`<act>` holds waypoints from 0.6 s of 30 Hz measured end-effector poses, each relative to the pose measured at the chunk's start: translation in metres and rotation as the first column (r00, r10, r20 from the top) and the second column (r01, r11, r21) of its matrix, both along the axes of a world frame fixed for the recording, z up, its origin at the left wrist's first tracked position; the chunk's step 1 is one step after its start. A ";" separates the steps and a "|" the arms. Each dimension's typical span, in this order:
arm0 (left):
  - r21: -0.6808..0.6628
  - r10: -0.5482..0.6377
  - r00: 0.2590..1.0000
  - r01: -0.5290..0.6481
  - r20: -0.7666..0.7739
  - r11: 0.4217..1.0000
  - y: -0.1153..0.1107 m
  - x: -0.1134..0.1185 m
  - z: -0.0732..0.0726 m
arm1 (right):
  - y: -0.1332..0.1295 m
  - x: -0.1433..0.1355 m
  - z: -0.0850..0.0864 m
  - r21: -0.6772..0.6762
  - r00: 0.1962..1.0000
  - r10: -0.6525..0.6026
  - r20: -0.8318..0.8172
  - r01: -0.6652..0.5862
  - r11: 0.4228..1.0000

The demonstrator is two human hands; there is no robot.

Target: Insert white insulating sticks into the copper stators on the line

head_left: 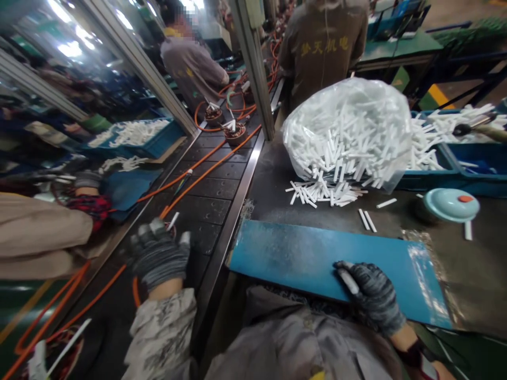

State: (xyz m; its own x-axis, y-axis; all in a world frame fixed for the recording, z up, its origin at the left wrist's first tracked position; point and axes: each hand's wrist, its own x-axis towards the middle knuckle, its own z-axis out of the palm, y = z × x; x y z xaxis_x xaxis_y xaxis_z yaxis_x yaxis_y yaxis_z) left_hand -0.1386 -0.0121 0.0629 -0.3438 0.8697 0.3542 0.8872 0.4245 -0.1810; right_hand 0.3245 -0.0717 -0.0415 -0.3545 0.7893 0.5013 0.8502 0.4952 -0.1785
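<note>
My left hand (161,252), in a grey knit glove with pale fingertips, reaches over the conveyor (216,187). Its fingers are stretched out and spread, over a mostly hidden round part with a white stick (173,220) poking up from it. Whether the fingers touch that part I cannot tell. Over the blue mat (285,245), my right hand (374,295), gloved the same way, is closed around a short white tube (349,281). Two loose white tubes (367,220) lie just beyond the mat.
A clear plastic bag (348,121) spills white tubes onto the bench beside blue bins (430,169) and a light-blue lidded container (451,205). Copper-wound motor stators (235,133) and orange hoses (214,171) lie along the conveyor. Co-workers (325,45) stand ahead; another's sleeve (43,227) is at left.
</note>
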 end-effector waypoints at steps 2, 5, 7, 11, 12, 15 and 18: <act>-0.015 -0.265 0.964 0.266 0.031 0.964 0.013 0.032 -0.001 | 0.000 0.001 -0.002 0.032 1.000 0.023 0.016 -0.024 0.999; -0.194 -0.525 0.823 0.563 0.216 0.803 0.044 0.080 -0.014 | 0.001 0.002 -0.003 0.097 0.998 0.046 0.035 -0.049 0.994; -0.262 -0.554 0.783 0.618 0.281 0.741 0.070 0.103 -0.023 | 0.001 0.002 -0.005 0.138 0.998 0.049 0.035 -0.053 0.989; -0.312 -0.489 0.821 0.567 0.294 0.763 0.132 0.117 -0.028 | -0.001 0.001 -0.006 0.186 0.996 0.064 0.056 -0.073 0.980; -0.312 -0.475 0.833 0.548 0.283 0.776 0.148 0.115 -0.027 | -0.001 0.001 -0.006 0.201 0.994 0.070 0.079 -0.085 0.976; -0.286 -0.463 0.851 0.520 0.247 0.805 0.195 0.105 -0.018 | -0.002 0.000 -0.004 0.243 0.989 0.075 0.131 -0.105 0.964; -0.229 -0.490 0.844 0.532 0.217 0.815 0.223 0.094 -0.007 | -0.001 0.000 -0.002 0.234 0.988 0.069 0.138 -0.100 0.967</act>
